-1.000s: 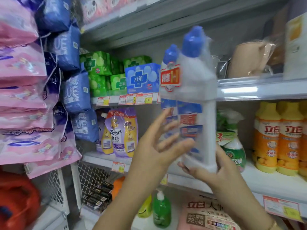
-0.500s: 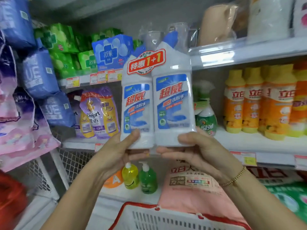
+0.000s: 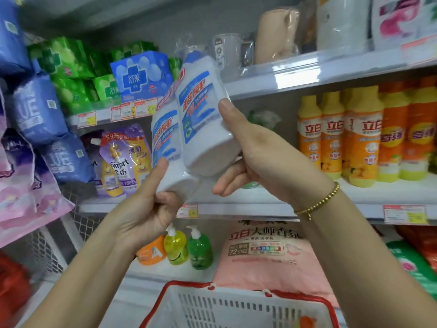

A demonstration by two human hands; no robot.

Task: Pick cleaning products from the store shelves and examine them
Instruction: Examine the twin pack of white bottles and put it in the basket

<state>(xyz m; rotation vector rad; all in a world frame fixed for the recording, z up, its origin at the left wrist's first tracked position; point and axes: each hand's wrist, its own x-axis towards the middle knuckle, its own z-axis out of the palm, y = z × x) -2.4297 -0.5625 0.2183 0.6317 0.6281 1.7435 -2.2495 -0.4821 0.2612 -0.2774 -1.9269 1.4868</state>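
The twin pack of white cleaner bottles (image 3: 196, 119) is up in front of the shelves, held between both hands and clear of the shelf (image 3: 369, 194) it came from. Half a second ago it stood upright with both blue labels square to the camera and the hands cupped under its base. Now it is tipped, the caps leaning away and to the left, so the pale bases point towards the viewer and the labels are seen at a slant.

The left hand (image 3: 144, 209) grasps the bottom of the left bottle, thumb laid up its front and fingers curled beneath. The right hand (image 3: 255, 152) grasps the right bottle from the side, thumb pressed on the label edge and fingers wrapped under the base. A gold bead bracelet (image 3: 319, 202) sits on that wrist.

I judge this to be the examining step well under way: the front has been read, and the tilt suggests a look at the underside or a turn towards the back. A white basket with a red rim (image 3: 189, 284) waits below, and the pack is not in it. Orange and yellow bottles (image 3: 354, 136) stand on the shelf to the right.
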